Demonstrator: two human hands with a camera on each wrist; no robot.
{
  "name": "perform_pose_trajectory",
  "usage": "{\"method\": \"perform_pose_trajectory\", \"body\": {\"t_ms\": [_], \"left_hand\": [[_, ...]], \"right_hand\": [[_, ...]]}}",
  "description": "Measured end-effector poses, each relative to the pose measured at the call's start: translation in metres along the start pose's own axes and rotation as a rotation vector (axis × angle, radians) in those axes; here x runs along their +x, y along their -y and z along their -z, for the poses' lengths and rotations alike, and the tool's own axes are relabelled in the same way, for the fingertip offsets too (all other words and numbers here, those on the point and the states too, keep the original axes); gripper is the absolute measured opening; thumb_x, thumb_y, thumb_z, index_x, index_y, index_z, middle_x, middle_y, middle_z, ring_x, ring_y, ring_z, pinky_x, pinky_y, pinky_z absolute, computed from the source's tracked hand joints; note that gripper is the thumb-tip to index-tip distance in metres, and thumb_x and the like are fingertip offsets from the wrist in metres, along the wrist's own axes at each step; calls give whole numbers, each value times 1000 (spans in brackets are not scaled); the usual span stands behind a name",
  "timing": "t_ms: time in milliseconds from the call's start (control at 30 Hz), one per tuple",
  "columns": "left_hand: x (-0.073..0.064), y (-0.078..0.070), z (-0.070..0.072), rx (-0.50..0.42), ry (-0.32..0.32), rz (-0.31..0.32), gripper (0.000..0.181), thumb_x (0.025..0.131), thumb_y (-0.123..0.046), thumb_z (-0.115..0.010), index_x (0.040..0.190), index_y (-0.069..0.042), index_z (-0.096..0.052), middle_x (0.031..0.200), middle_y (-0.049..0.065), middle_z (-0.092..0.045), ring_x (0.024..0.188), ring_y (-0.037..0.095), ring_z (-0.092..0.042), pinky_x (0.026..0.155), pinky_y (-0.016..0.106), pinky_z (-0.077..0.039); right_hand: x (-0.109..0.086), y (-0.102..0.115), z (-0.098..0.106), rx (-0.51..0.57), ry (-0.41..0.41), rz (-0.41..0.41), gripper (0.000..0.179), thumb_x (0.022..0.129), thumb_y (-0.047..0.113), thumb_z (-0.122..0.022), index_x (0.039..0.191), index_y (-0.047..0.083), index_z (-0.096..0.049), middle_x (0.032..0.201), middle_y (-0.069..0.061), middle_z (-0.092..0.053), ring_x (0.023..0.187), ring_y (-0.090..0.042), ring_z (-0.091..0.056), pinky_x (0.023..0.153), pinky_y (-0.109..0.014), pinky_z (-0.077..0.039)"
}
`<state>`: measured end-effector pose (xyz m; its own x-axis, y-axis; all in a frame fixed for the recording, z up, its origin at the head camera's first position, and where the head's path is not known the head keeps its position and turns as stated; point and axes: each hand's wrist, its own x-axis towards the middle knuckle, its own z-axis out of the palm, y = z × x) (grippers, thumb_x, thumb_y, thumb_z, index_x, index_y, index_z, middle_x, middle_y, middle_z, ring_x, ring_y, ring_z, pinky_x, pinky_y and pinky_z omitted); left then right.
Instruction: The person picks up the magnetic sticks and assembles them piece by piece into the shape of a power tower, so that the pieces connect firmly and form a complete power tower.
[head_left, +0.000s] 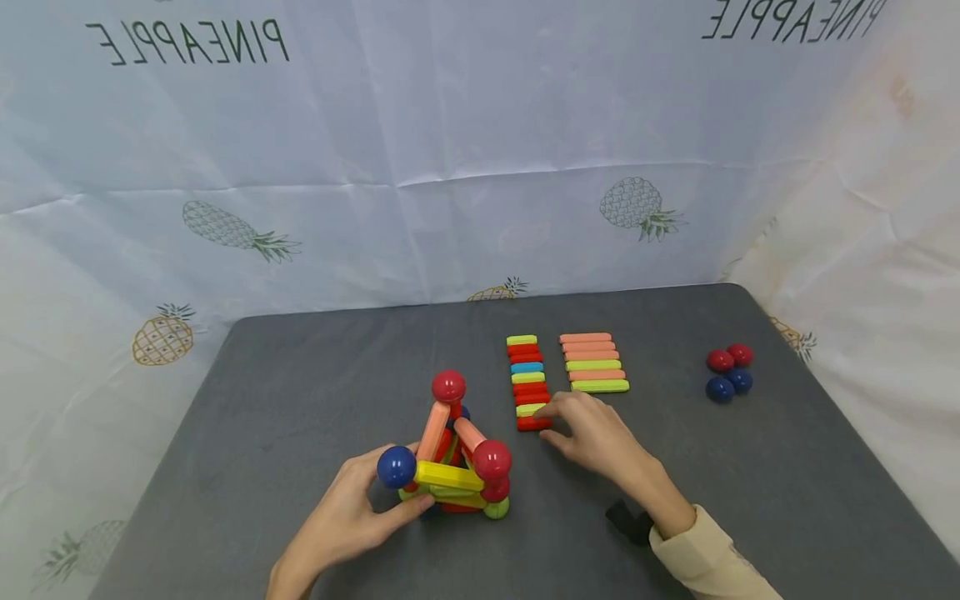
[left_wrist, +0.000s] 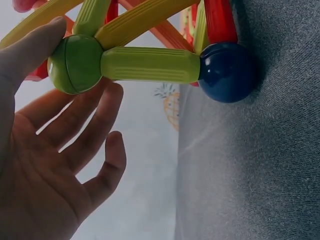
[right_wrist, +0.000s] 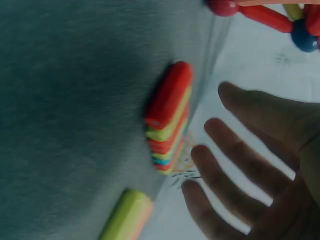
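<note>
A frame built of magnetic sticks and balls point(head_left: 450, 476) stands on the table, with red balls and a blue ball at its upper corners. My left hand point(head_left: 360, 508) grips its left side. In the left wrist view the thumb lies over a green ball point(left_wrist: 75, 64) and the fingers reach behind it. That ball joins a lime stick point(left_wrist: 150, 65) leading to a dark blue ball point(left_wrist: 227, 72). My right hand point(head_left: 596, 433) hovers at the near end of a row of short sticks point(head_left: 531, 388), fingers spread and holding nothing. A red stick point(right_wrist: 170, 95) lies nearest those fingertips.
Right of the short row lies a second row of longer sticks point(head_left: 596, 355), salmon and lime. Farther right, red balls point(head_left: 721, 361) and blue balls point(head_left: 720, 390) sit clustered. A pineapple-print cloth point(head_left: 450, 233) hangs behind the grey table point(head_left: 315, 375).
</note>
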<state>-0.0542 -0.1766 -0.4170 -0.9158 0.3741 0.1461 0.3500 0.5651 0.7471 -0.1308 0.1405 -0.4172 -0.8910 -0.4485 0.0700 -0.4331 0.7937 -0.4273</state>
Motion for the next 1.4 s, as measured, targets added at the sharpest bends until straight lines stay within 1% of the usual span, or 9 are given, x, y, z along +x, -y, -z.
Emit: {"method": "perform_pose_trajectory", "body": {"t_ms": [167, 367, 600, 700, 867, 1000, 1100, 1300, 1400], "left_hand": [[2, -1, 0, -26, 10, -3, 43, 86, -32, -84, 124, -17, -70, 121, 0, -76, 107, 9, -73, 91, 38, -61], [3, -1, 0, -42, 16, 1, 42, 86, -35, -83, 123, -18, -70, 119, -1, -77, 106, 6, -72, 90, 36, -61], [5, 0, -2, -55, 21, -11, 41, 86, -30, -83, 124, -19, -70, 119, -1, -77, 105, 5, -72, 91, 33, -61], [6, -1, -4, -71, 34, -3, 42, 86, -31, -83, 124, -19, -70, 120, -1, -76, 104, 5, -72, 91, 31, -61], [7, -2, -7, -101, 45, 12, 49, 86, -32, -83, 129, -15, -68, 122, 1, -76, 105, 6, -73, 91, 32, -61], [7, -3, -10, -106, 40, -18, 55, 86, -34, -83, 133, -12, -65, 126, 3, -74, 108, 7, -73, 93, 33, -60], [7, -4, -11, -114, 44, -47, 58, 87, -35, -83, 137, -13, -63, 128, 3, -73, 108, 7, -72, 95, 31, -59], [7, -5, -13, -132, 64, -50, 59, 87, -37, -82, 138, -16, -62, 127, 1, -74, 108, 6, -72, 96, 28, -58], [7, -5, -13, -132, 60, -56, 59, 87, -37, -82, 138, -16, -62, 126, 1, -74, 108, 6, -72, 96, 28, -58]], "right_hand": [[3, -7, -11, -41, 14, 11, 29, 80, 8, -86, 108, 8, -79, 102, -4, -73, 89, -18, -65, 76, -37, -60], [7, -6, -19, -76, 31, -8, 30, 80, 8, -86, 109, 7, -79, 104, -6, -73, 90, -19, -64, 77, -39, -61], [11, -5, -33, -115, -3, 38, 29, 78, 12, -88, 105, 7, -80, 91, -4, -68, 80, -16, -58, 68, -32, -57], [13, -4, -37, -106, -14, 54, 27, 77, 12, -89, 101, 8, -79, 89, -3, -70, 80, -15, -58, 68, -31, -57], [12, -5, -37, -61, 9, 68, 26, 79, 8, -87, 104, 8, -78, 97, -5, -76, 85, -18, -62, 73, -34, -59], [8, -2, -23, -2, -6, 111, 28, 82, 9, -85, 108, 8, -77, 99, -4, -75, 86, -17, -63, 75, -31, -58], [7, 8, 0, 91, -81, 156, 31, 83, 12, -85, 112, 8, -75, 101, -3, -75, 87, -15, -65, 77, -30, -59], [-4, 47, 51, 259, -287, 242, 33, 84, 16, -85, 116, 15, -73, 101, 6, -74, 86, -7, -65, 77, -26, -59], [-12, 68, 66, 344, -331, 327, 35, 84, 14, -85, 117, 17, -74, 104, 9, -75, 90, -3, -66, 79, -26, -59]]}}
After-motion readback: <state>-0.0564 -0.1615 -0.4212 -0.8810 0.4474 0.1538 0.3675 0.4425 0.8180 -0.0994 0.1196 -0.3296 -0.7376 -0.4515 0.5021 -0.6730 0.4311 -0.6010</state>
